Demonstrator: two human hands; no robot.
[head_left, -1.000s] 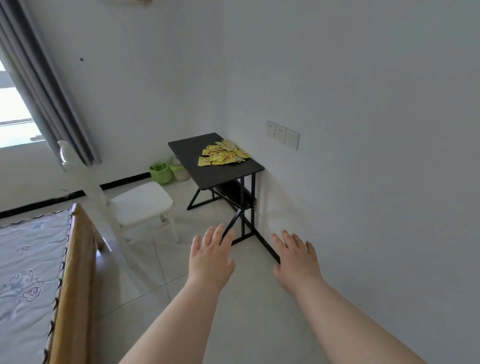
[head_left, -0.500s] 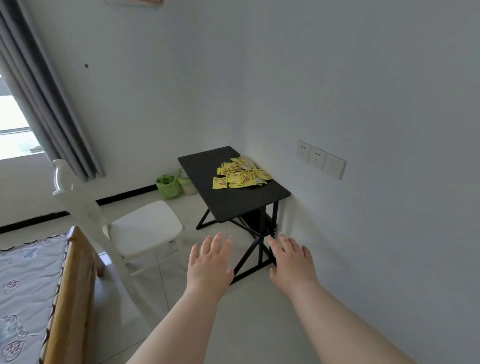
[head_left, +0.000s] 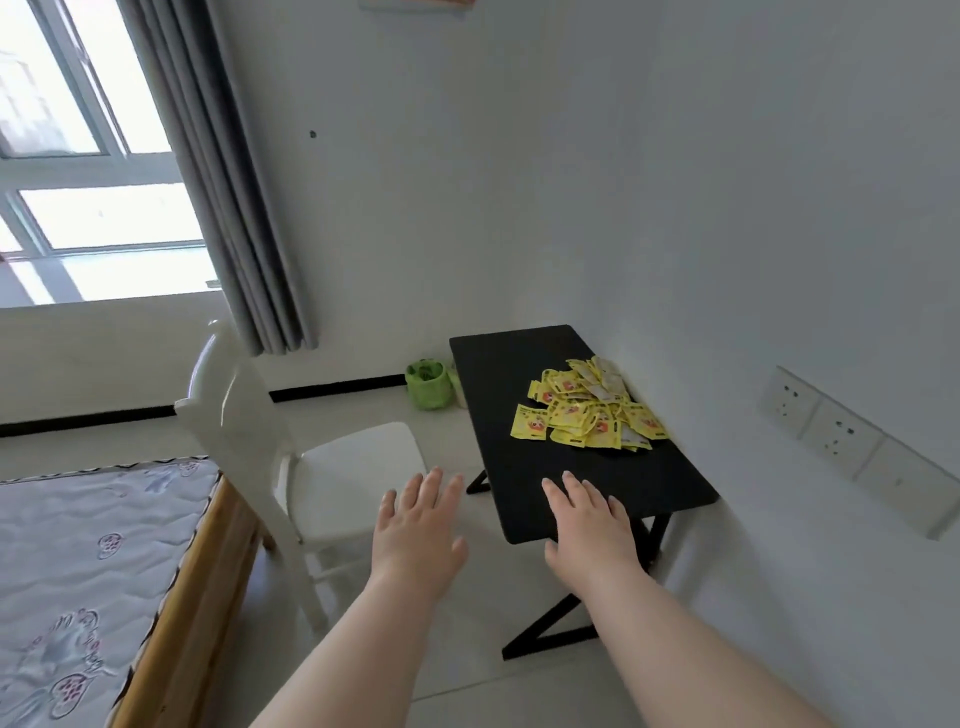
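1. Reach stage, I judge: left hand (head_left: 415, 530) and right hand (head_left: 592, 525) hold nothing, fingers straight and wide.
2. The heap of small yellow foil sachets (head_left: 587, 415) lies beyond the right fingers, on the black rectangular worktop (head_left: 514, 374).
3. Next: extend forward, pinch a sachet.

left hand (head_left: 421, 530) | right hand (head_left: 592, 530) | both bare | forearms (head_left: 363, 649) bare to the frame edge

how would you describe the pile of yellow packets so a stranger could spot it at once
Find the small black table in the room's corner, next to the white chair. On its far half, toward the wall with the sockets, lies the pile of yellow packets. It is the only yellow thing there, flat and loose, unlike the green bin on the floor behind.
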